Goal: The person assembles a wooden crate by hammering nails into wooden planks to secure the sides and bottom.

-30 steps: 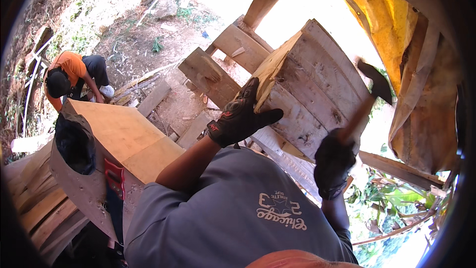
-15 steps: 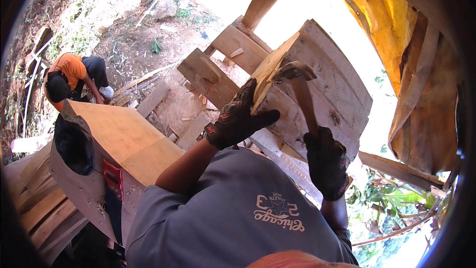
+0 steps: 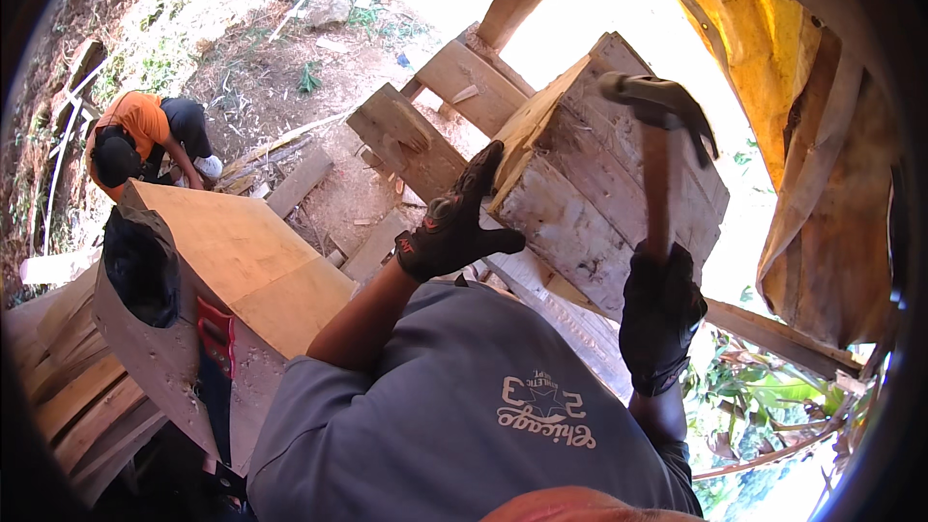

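Observation:
My right hand (image 3: 661,321), in a black glove, is wrapped round the wooden handle of a claw hammer (image 3: 656,184). The hammer's metal head is raised in front of a box of rough wooden boards (image 3: 585,217). My left hand (image 3: 449,222), gloved too, is at the box's near left edge with thumb and fingers spread. Whether its fingertips touch the wood I cannot tell. The box sits tilted in the view, its boarded side toward me.
Beyond the box is a bench of thick planks (image 3: 411,140). On my left is a plywood-topped box (image 3: 242,251) with a red-handled saw (image 3: 217,338) beside it. A person in orange (image 3: 140,126) crouches at far left among wood scraps. A yellow sheet (image 3: 744,29) hangs at upper right.
The hammer has swung up and to the right, away from the box's top edge, with my right hand moving slightly right. My left hand has shifted slightly left, its fingers staying spread.

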The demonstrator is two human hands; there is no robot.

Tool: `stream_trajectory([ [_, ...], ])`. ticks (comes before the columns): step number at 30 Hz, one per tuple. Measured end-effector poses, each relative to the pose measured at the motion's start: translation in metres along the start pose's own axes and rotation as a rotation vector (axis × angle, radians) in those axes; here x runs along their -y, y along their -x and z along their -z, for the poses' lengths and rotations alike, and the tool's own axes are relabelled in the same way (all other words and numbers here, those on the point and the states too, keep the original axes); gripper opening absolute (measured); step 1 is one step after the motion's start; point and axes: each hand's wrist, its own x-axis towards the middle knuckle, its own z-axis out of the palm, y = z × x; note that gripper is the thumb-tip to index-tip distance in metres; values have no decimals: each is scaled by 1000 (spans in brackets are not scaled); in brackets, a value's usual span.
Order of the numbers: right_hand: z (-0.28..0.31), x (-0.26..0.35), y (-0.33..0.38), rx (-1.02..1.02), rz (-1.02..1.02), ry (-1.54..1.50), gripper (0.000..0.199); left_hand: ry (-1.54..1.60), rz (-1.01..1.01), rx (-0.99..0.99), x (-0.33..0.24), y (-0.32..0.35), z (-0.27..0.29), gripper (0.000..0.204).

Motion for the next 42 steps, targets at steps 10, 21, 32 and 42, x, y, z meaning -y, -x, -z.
stream_trajectory([
  [10, -14, -28, -23, 413, -23, -30, 7, -317, -177, -533, 7, -17, -40, 83],
  [21, -39, -77, -33, 317, 223, -259, 22, -373, -150, -762, 24, -43, -68, 52],
  [32, -32, -81, -33, 522, 218, -242, 40, -629, -157, -250, 18, 68, -42, 48],
  [42, -29, -77, -34, 296, 156, -383, 23, -34, -110, 314, 116, 17, -119, 52],
])
